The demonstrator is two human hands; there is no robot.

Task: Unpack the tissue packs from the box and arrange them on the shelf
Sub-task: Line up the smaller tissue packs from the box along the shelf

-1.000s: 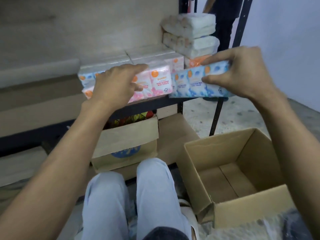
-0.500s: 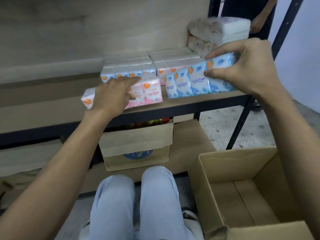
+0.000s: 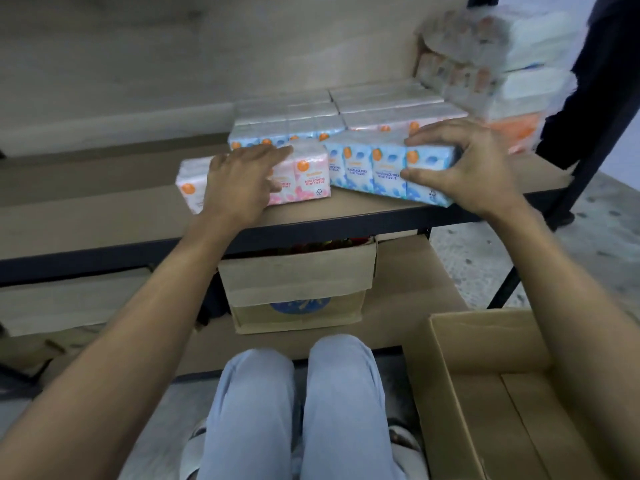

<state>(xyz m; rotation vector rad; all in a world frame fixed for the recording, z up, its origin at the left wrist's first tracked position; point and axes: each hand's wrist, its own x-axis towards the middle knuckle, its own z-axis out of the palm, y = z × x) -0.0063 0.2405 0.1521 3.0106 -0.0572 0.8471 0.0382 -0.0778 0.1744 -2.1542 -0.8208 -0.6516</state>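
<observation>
A pink tissue pack (image 3: 304, 178) stands on the brown shelf (image 3: 104, 223) near its front edge, and my left hand (image 3: 239, 181) lies over its top and front, gripping it. Right beside it a blue tissue pack (image 3: 377, 171) rests on the shelf, with my right hand (image 3: 460, 164) clamped on its right end, thumb in front and fingers on top. Behind both, more blue and pink packs (image 3: 287, 129) stand in rows. The open cardboard box (image 3: 491, 382) at lower right shows a bare bottom.
Larger white tissue bundles (image 3: 498, 60) are stacked at the shelf's back right. Another person in dark clothes (image 3: 602, 81) stands at the right edge by the black shelf post (image 3: 588, 157). A second cardboard box (image 3: 298, 285) sits on the lower shelf above my knees (image 3: 301, 393).
Both packs have come down onto the shelf from being held in front of it. The blue pack has slid in next to the pink one, and my hands stay on them.
</observation>
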